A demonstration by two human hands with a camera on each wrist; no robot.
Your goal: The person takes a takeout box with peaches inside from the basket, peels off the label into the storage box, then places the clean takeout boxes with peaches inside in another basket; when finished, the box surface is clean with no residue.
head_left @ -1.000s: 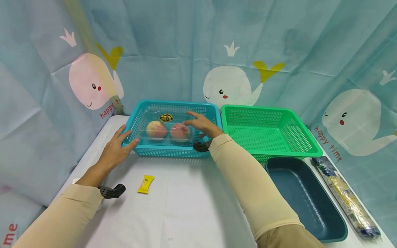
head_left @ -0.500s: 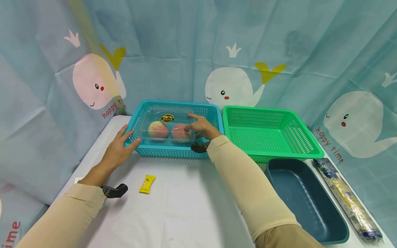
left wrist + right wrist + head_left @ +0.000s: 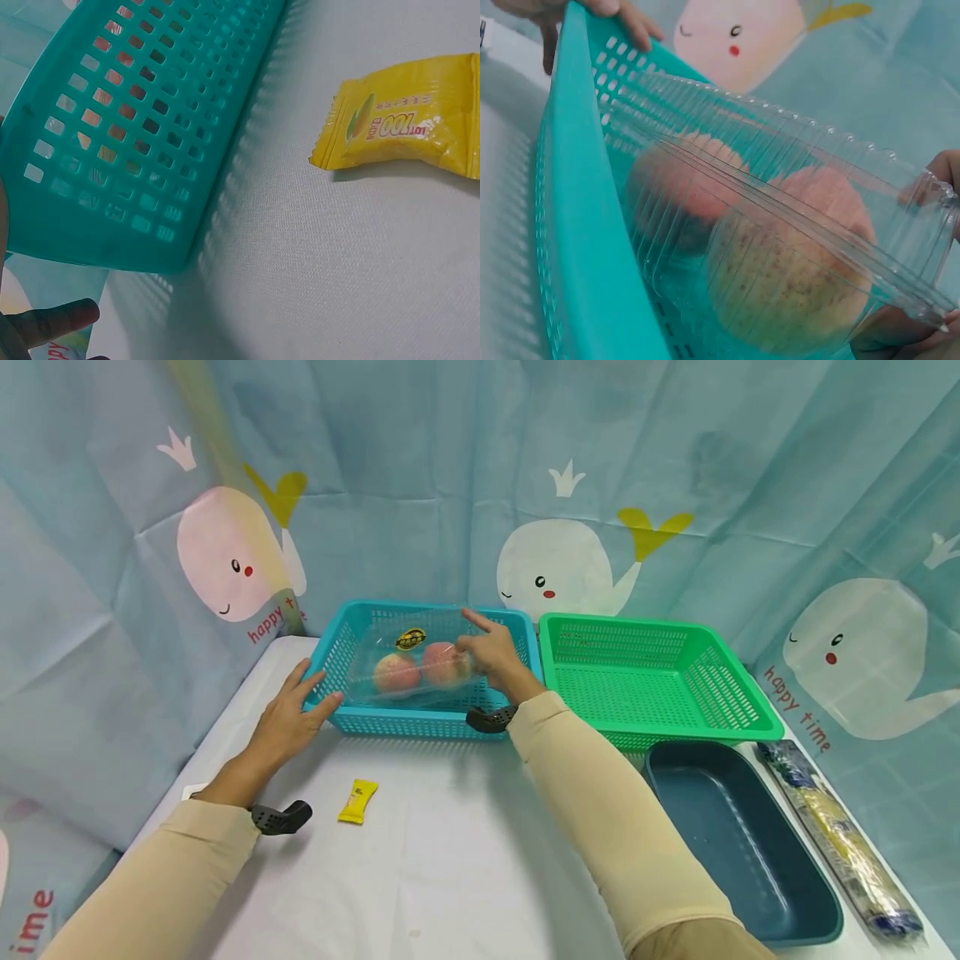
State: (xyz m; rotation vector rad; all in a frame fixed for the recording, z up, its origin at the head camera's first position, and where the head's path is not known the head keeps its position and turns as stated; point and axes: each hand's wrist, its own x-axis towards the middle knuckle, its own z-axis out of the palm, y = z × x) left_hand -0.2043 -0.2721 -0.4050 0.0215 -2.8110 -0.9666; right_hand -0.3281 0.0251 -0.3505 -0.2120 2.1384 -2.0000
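A clear plastic fruit box [image 3: 408, 640] with two peaches [image 3: 397, 672] inside sits tilted in the blue basket [image 3: 397, 724], its right end raised. My right hand [image 3: 497, 653] grips that raised end; in the right wrist view the fingers [image 3: 937, 176] and thumb lie on either side of the box's end. My left hand [image 3: 283, 717] rests at the basket's front left corner, fingers spread and fairly straight over the rim. In the left wrist view one finger [image 3: 56, 322] shows beside the basket's outer wall.
A yellow-wrapped snack [image 3: 357, 802] lies on the white tabletop [image 3: 450, 860] in front of the basket. To the right stand a green basket [image 3: 660, 735] and a dark blue tub [image 3: 742, 827]. A long plastic-wrapped packet [image 3: 840, 835] lies at the right edge. A whale-print curtain [image 3: 420, 543] hangs behind.
My right hand has taken hold of the fruit box's right end and raised it, tilting the box; the peaches have shifted slightly right. My left hand stays at the basket's corner.
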